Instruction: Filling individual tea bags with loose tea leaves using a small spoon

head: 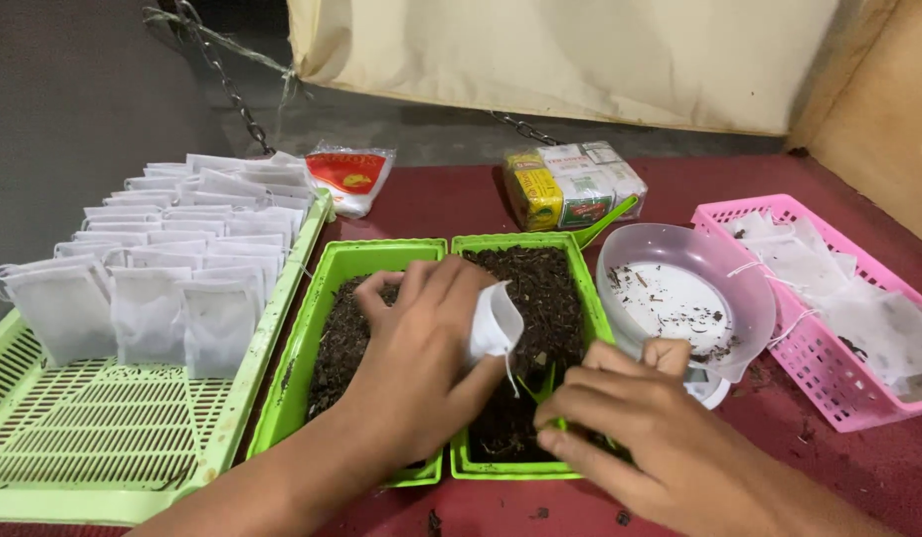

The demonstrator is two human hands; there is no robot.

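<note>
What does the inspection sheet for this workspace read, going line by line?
Surface: dark red table, with dark crumbs scattered near the right side.
Job's things: small white filter bag held open in the left hand; two green trays of dark loose tea beneath; green scoop under the right hand.
Clutter: light green slatted tray with rows of filled white bags; clear plastic bowl with crumbs; pink basket of empty bags; two printed packets at the back.
Grippers: left fingers pinch the bag; right fingers curl over the scoop.
Cables: nothing seen; a metal chain hangs behind.
Surroundings: grey wall, cream cloth, wooden panel at right.
</note>
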